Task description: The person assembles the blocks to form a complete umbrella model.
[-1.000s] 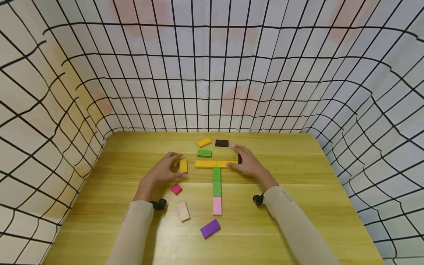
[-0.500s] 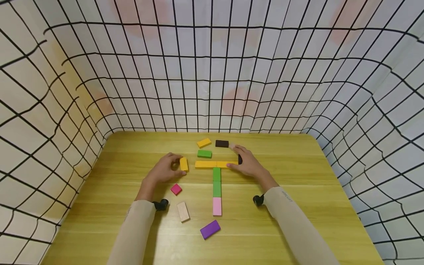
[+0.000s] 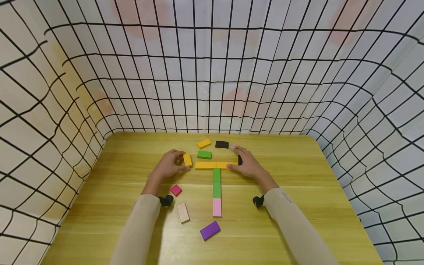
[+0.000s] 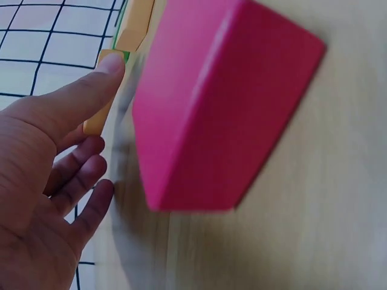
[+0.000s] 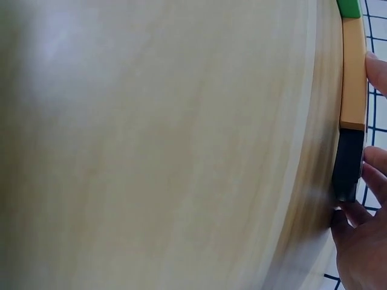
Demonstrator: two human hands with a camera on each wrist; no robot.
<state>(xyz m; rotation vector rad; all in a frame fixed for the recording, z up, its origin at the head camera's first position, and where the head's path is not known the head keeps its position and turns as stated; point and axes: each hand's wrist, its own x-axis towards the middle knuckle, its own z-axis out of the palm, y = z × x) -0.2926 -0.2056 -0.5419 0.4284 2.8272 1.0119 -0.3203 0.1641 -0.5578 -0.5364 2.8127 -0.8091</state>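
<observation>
My left hand [image 3: 168, 164] pinches a yellow block [image 3: 187, 160] between thumb and fingers, just left of a row of yellow blocks [image 3: 206, 165]. The left wrist view shows the thumb over this held block [image 4: 100, 90]. My right hand [image 3: 249, 162] rests over the row's right end, its thumb touching the right yellow block [image 5: 354, 75]. Beside its fingers, a black block [image 5: 349, 163] stands end to end with that yellow block; the hand partly hides it in the head view. Two green blocks [image 3: 216, 183] and a pink block [image 3: 216, 207] run from the row toward me.
Behind the row lie a green block [image 3: 204, 155], a yellow block [image 3: 204, 143] and a dark block [image 3: 222, 144]. Nearer are a red block [image 3: 176, 190], a pale wooden block [image 3: 183, 212] and a purple block [image 3: 210, 230]. Black netting [image 3: 210, 79] encloses the wooden table [image 3: 281, 235].
My left hand has moved right and slightly away from me, carrying the yellow block closer to the row's left end. The right hand has stayed in place.
</observation>
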